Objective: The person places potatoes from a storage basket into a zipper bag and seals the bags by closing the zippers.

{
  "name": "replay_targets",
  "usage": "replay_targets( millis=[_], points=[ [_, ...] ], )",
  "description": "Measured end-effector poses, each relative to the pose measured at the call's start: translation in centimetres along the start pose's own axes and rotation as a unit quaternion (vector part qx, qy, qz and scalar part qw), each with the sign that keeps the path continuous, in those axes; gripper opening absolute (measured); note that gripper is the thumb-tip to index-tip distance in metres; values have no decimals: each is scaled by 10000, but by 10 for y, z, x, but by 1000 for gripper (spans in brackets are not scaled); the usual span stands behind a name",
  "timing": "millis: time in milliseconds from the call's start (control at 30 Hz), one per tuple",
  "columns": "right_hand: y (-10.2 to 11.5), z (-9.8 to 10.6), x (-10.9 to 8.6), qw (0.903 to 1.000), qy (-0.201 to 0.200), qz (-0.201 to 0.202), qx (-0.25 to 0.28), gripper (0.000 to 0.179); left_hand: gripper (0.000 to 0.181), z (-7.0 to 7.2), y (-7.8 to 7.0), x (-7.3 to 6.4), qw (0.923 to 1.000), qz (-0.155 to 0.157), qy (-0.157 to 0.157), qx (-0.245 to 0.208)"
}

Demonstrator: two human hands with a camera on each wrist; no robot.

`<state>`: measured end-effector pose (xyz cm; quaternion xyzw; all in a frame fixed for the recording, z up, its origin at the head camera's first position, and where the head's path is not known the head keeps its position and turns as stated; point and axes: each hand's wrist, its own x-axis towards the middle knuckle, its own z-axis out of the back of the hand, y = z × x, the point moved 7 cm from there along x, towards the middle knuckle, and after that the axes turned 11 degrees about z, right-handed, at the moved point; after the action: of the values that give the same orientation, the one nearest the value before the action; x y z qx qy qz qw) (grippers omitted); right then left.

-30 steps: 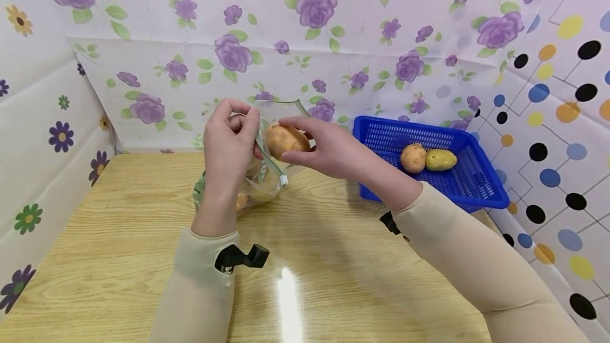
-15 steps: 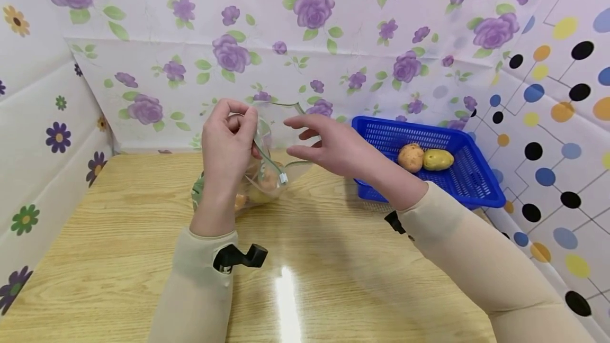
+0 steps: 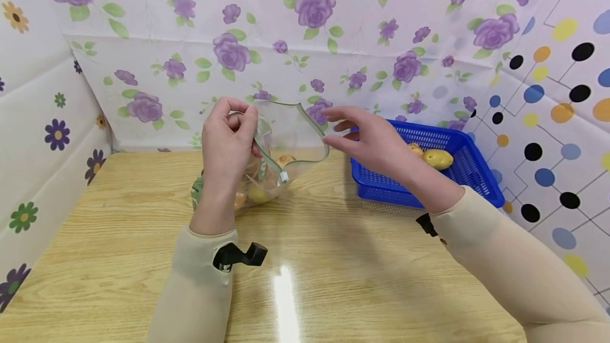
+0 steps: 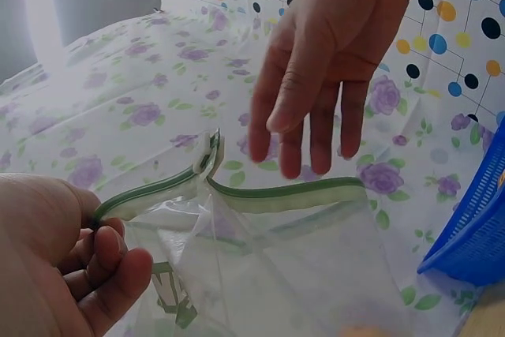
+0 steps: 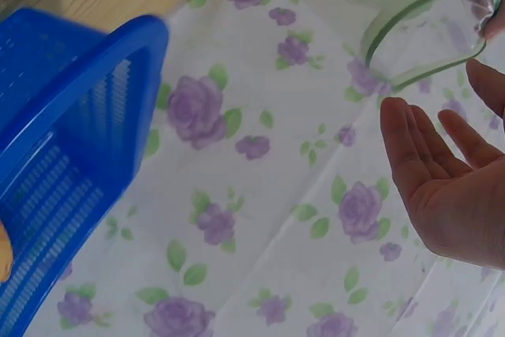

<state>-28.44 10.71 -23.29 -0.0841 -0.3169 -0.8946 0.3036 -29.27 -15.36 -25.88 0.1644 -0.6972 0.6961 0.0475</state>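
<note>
Left hand [image 3: 226, 144] pinching clear zip bag [image 3: 268, 171] by its green-edged rim, bag on wood-grain table [image 3: 143, 279], potatoes [image 3: 286, 161] inside, right hand [image 3: 369, 139] released, fingers loosely bent, just beside bag's mouth, blue plastic basket [image 3: 388, 192] behind it, yellow potato [image 3: 438, 159] in basket beside partly hidden tan potato [image 3: 416, 149]

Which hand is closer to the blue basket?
Right: the right hand is raised near the left end of the blue basket, not touching it; the left hand is farther left, pinching the clear bag.
</note>
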Motion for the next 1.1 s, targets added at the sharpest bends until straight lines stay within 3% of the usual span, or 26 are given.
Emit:
replay_targets(
  millis=[300, 667, 1100],
  points=[
    [-44, 37, -24, 9965, -25, -653, -525, 63, 18, 0, -1, 1, 10000, -26, 10, 6],
    [-117, 75, -43, 9859, 224, -1232, -1114, 81, 18, 1, -1, 0, 10000, -26, 0, -6],
    [-202, 104, -67, 9719, 602, -1928, -1208, 90, 18, 0, 0, 1, 10000, -53, 0, -8]
  ],
)
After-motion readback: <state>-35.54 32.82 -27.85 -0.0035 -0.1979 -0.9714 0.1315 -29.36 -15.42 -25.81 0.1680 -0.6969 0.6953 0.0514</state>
